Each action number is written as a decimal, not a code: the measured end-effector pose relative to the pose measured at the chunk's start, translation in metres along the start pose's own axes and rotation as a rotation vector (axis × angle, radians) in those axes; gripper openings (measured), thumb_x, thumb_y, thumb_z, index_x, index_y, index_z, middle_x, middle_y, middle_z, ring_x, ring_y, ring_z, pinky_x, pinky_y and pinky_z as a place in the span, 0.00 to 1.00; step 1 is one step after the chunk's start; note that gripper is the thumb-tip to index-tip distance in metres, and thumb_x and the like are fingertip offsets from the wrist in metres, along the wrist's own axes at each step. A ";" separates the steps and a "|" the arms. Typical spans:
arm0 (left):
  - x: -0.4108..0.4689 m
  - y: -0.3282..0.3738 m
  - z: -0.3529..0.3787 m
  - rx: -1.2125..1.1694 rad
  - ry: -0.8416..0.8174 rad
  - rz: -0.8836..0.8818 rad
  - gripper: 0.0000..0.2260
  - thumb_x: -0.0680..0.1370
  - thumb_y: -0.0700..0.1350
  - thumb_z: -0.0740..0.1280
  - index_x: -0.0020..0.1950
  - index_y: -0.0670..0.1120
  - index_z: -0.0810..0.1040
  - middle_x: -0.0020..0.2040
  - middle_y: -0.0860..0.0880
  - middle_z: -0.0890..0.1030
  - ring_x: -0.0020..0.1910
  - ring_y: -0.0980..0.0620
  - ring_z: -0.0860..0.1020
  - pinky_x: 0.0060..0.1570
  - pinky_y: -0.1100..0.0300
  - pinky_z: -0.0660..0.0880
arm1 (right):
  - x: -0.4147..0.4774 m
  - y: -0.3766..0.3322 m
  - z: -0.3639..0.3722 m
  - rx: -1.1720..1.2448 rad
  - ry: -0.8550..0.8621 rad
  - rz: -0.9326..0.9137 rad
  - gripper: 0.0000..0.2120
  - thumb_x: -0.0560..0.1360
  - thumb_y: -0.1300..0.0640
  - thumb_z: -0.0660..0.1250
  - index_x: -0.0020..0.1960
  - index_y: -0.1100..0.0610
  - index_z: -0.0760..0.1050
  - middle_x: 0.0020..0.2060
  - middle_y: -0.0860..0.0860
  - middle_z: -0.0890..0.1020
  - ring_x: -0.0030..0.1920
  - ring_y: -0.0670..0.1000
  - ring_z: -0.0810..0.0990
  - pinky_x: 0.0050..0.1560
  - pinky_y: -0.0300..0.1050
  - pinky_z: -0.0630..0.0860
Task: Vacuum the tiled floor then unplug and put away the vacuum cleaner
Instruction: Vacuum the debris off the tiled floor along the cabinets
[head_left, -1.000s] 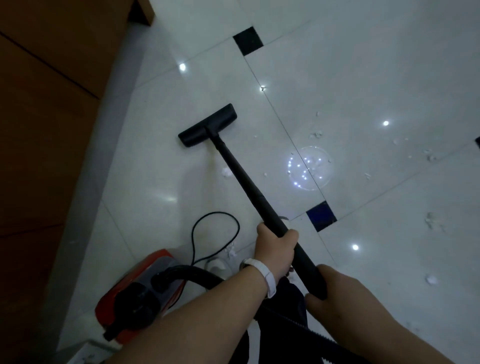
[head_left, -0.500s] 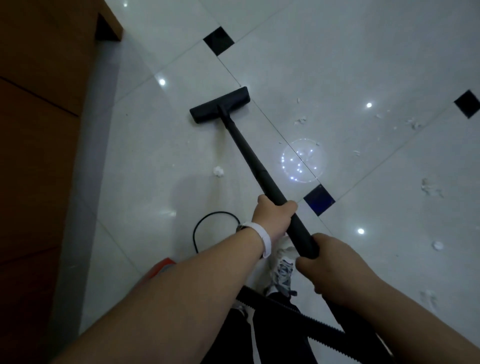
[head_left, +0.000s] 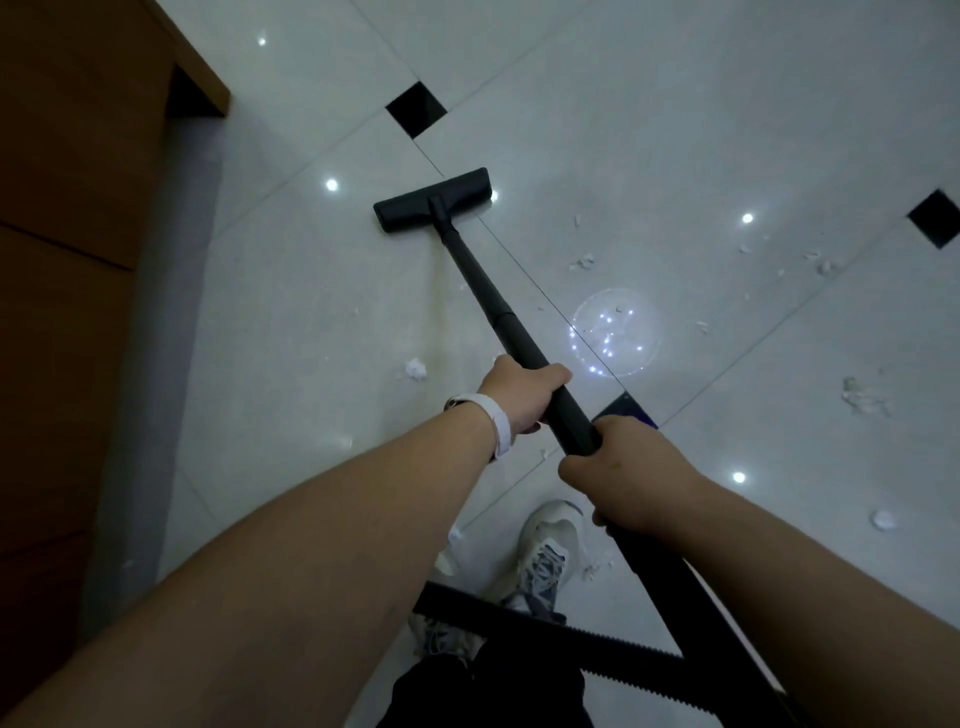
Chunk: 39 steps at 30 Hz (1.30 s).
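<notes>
Left hand (head_left: 522, 395) gripped the black wand (head_left: 480, 278) midway, right hand (head_left: 631, 475) curled round it just behind; its floor head (head_left: 434, 205) lay flat on the tiled floor (head_left: 675, 130). Rigid and probably light, it likely steered best from that two-hand hold.

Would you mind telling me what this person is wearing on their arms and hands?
The left forearm and right forearm are bare to the frame edge, with no sleeves in view. The left hand and right hand wear no gloves. A white wristband, like a watch or fitness strap, circles the left wrist; the right wrist carries nothing.
</notes>
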<state>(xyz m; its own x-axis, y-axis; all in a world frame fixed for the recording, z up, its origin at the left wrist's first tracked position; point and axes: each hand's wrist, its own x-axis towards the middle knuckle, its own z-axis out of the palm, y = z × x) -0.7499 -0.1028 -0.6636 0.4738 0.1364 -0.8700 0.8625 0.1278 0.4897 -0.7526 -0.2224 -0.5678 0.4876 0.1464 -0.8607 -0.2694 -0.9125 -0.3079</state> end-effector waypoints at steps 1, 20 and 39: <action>0.002 0.003 0.004 0.006 0.000 0.001 0.25 0.74 0.52 0.68 0.66 0.42 0.68 0.53 0.44 0.80 0.44 0.49 0.81 0.32 0.61 0.73 | 0.002 0.002 -0.005 0.004 -0.006 0.004 0.08 0.72 0.56 0.65 0.47 0.60 0.73 0.34 0.55 0.79 0.37 0.58 0.85 0.39 0.53 0.83; -0.024 -0.014 0.037 0.052 0.032 -0.054 0.23 0.75 0.53 0.68 0.64 0.44 0.67 0.50 0.46 0.79 0.44 0.51 0.80 0.34 0.61 0.74 | -0.018 0.041 -0.016 -0.091 -0.071 0.007 0.08 0.73 0.54 0.66 0.50 0.56 0.73 0.38 0.54 0.80 0.39 0.56 0.84 0.44 0.52 0.83; -0.133 -0.153 -0.033 -0.023 0.025 -0.118 0.08 0.76 0.48 0.67 0.48 0.46 0.70 0.44 0.47 0.79 0.40 0.51 0.79 0.29 0.64 0.70 | -0.112 0.055 0.131 -0.295 -0.076 -0.084 0.10 0.73 0.46 0.66 0.43 0.52 0.71 0.38 0.48 0.79 0.35 0.47 0.77 0.32 0.40 0.70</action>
<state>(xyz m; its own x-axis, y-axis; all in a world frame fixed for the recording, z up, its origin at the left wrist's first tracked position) -0.9505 -0.1075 -0.6205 0.3646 0.1432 -0.9201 0.9075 0.1667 0.3855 -0.9312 -0.2389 -0.5417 0.4310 0.2437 -0.8688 0.0273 -0.9659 -0.2574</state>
